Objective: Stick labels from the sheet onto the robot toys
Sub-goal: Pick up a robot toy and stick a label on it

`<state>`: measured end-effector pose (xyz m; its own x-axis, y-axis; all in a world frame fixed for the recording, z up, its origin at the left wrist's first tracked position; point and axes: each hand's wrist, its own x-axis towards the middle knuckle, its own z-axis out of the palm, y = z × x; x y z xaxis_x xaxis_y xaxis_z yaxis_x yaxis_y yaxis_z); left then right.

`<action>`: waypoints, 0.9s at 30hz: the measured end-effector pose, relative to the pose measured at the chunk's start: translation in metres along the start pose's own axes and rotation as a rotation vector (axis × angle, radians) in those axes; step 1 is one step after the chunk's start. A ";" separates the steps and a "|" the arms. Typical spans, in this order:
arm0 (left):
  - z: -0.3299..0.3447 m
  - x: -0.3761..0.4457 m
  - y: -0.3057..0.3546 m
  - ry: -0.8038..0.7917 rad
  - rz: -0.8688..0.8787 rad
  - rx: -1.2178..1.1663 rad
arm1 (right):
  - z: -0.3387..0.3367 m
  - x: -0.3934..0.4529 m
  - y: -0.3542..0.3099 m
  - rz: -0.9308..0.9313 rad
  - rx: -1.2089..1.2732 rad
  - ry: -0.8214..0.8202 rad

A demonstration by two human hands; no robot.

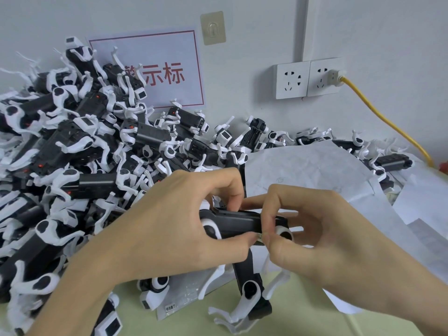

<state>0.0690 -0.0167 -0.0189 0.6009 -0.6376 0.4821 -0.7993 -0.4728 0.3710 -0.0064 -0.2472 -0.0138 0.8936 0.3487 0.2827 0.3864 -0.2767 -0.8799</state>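
Pale green surface [303, 309]: it carries a high heap of black-and-white plastic robot dog toys [72, 146] along your left and back to the wall.
White painted wall [254, 40]: a white paper sign with a red border and red characters [157, 71], a beige stick-on hook plate [213, 27], a double white socket panel [308, 78] with a yellow cable [378, 115] plugged in at its right half and running down to the right.
White crumpled backing paper [315, 170]: spread on your right, over some toys.
Clear label sheet [186, 299]: flat on the surface, low centre, under fallen toys.
Black robot toy body with white round joints [237, 224]: held level between both hands above the surface.
Your left hand [169, 226]: grip curled round the body's left end, thumb below, fingers above.
Your right hand [322, 229]: thumb and forefinger pinch a small label [260, 236] at the body's lower edge, touching your left thumb.
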 end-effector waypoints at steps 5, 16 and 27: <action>0.002 0.000 -0.002 0.008 -0.006 0.031 | 0.003 -0.001 0.002 0.013 -0.010 0.042; -0.009 0.003 0.036 0.000 -0.206 -0.035 | 0.010 0.012 0.026 -0.071 -0.127 0.167; -0.028 0.003 0.043 0.112 -0.414 -0.168 | -0.010 0.007 0.027 -0.098 0.147 0.293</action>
<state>0.0365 -0.0215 0.0206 0.8739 -0.3419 0.3456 -0.4849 -0.5629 0.6693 0.0122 -0.2609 -0.0319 0.8897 0.0895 0.4478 0.4558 -0.1150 -0.8826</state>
